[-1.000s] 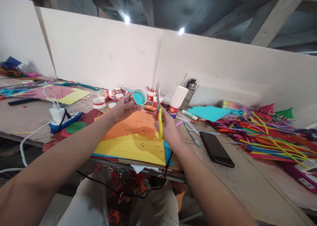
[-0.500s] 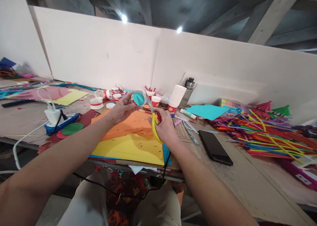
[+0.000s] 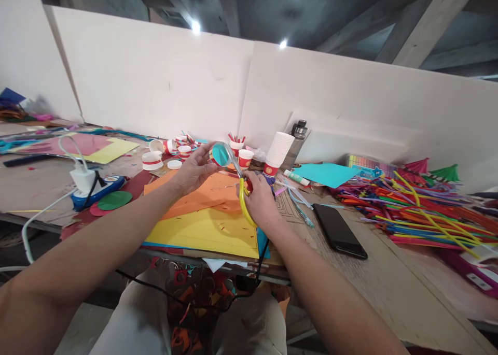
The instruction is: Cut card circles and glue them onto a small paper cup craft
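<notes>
My left hand (image 3: 196,168) grips a short paper cup piece (image 3: 220,155) by its side, its round face turned toward me and teal inside. My right hand (image 3: 257,192) is closed around the yellow handles of a pair of scissors (image 3: 245,202). Their metal blades point up and left and meet the right rim of the cup piece; whether they cut into it I cannot tell. Beneath both hands lie orange paper (image 3: 198,192) and yellow paper (image 3: 210,233) with small dark scraps on them.
Cut cup pieces (image 3: 152,161), a paper cup (image 3: 245,159) and a tall cup stack (image 3: 279,150) stand behind. A bottle (image 3: 298,142) leans near the white partition (image 3: 163,75). Rightward are a phone (image 3: 339,231) and pipe cleaners (image 3: 420,210); leftward, a blue power strip (image 3: 97,192).
The cup piece has turned slightly and moved a little to the right in my left hand. The scissor blades stay at its rim, and my right hand has barely moved.
</notes>
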`<state>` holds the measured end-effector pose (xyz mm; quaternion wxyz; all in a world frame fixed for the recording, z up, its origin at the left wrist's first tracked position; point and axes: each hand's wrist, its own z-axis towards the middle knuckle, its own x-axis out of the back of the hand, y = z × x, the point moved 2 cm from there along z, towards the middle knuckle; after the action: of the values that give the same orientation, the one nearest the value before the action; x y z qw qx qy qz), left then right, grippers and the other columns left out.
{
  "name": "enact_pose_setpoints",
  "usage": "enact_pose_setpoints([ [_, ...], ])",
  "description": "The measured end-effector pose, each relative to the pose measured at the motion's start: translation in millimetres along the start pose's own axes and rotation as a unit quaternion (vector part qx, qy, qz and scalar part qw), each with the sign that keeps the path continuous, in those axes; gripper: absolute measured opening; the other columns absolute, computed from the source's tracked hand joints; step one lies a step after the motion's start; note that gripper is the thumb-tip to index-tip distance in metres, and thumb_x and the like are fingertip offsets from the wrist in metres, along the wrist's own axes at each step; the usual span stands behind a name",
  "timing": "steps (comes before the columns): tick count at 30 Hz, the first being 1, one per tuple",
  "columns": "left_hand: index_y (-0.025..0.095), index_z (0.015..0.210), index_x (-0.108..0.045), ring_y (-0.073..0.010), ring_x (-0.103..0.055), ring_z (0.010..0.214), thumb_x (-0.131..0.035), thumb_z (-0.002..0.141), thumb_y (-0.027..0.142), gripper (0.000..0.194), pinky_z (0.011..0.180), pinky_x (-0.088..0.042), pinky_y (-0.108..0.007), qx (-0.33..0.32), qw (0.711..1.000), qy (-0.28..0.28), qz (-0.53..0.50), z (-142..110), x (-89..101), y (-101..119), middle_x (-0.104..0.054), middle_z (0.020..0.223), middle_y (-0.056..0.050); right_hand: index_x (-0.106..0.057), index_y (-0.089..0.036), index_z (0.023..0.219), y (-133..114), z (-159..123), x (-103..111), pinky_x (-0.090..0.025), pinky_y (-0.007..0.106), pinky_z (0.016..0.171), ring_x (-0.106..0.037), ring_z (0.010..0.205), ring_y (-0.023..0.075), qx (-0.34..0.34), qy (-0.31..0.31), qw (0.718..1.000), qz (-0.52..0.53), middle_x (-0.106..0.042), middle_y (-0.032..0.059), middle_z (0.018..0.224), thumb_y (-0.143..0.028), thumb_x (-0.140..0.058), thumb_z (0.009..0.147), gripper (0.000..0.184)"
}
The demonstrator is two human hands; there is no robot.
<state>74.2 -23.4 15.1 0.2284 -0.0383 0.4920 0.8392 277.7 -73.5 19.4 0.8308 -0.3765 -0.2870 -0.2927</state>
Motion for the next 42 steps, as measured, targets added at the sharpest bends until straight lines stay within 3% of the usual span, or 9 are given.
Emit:
enact_pose_setpoints([
  [11,0.028,0.123,-0.063,-0.0221,-0.063,0.113,-0.088,0.065,0.027,0.064,0.088,-0.059,-0.032,0.008,1.0,0.006,-0.013,-0.7,-0.5,4.3,-0.062,0.134,-0.005,-0.062,-0.022,0.128,-4.2,-3.1,3.5,-0.049,0.038,0.096,-0.059,0.111,0.0265,-0.031,-0.01,0.998,-0.053,-0.059,0.0123,0.118,-0.023,-0.058,0.087,0.041],
  [21,0.027,0.122,-0.063,-0.0223,-0.066,0.108,-0.088,0.065,0.024,0.063,0.091,-0.059,-0.036,0.013,1.0,-0.005,-0.025,-2.9,-1.9,7.8,-0.069,0.119,-0.005,-0.06,-0.022,0.128,-3.0,-4.6,1.5,-0.052,0.038,0.09,-0.06,0.104,0.0259,-0.023,-0.003,0.998,-0.065,-0.054,0.0117,0.113,-0.022,-0.057,0.086,0.041],
  [26,0.026,0.117,-0.066,-0.0222,-0.066,0.107,-0.089,0.063,0.024,0.059,0.08,-0.062,-0.03,0.001,1.0,0.009,-0.002,-1.9,5.2,11.4,-0.069,0.122,-0.005,-0.056,-0.023,0.13,-9.6,-5.0,-4.7,-0.053,0.037,0.086,-0.062,0.099,0.0245,-0.025,-0.01,0.997,-0.074,-0.053,0.0118,0.118,-0.021,-0.057,0.085,0.045],
  [32,0.028,0.117,-0.068,-0.0191,-0.067,0.101,-0.088,0.063,0.021,0.058,0.079,-0.063,-0.029,-0.005,1.0,0.01,0.018,-1.6,14.2,20.0,-0.068,0.123,-0.004,-0.049,-0.028,0.138,-17.9,-3.2,-11.9,-0.055,0.038,0.084,-0.063,0.098,0.0242,-0.032,-0.017,0.996,-0.078,-0.051,0.0109,0.121,-0.025,-0.056,0.088,0.051],
  [42,0.029,0.113,-0.069,-0.0177,-0.066,0.1,-0.088,0.064,0.024,0.052,0.077,-0.062,-0.026,-0.005,1.0,0.013,0.021,-3.9,10.4,19.0,-0.066,0.124,-0.003,-0.047,-0.029,0.14,-14.5,-4.4,-13.7,-0.055,0.038,0.081,-0.064,0.098,0.0251,-0.028,-0.016,0.995,-0.093,-0.049,0.0114,0.122,-0.025,-0.055,0.088,0.053],
])
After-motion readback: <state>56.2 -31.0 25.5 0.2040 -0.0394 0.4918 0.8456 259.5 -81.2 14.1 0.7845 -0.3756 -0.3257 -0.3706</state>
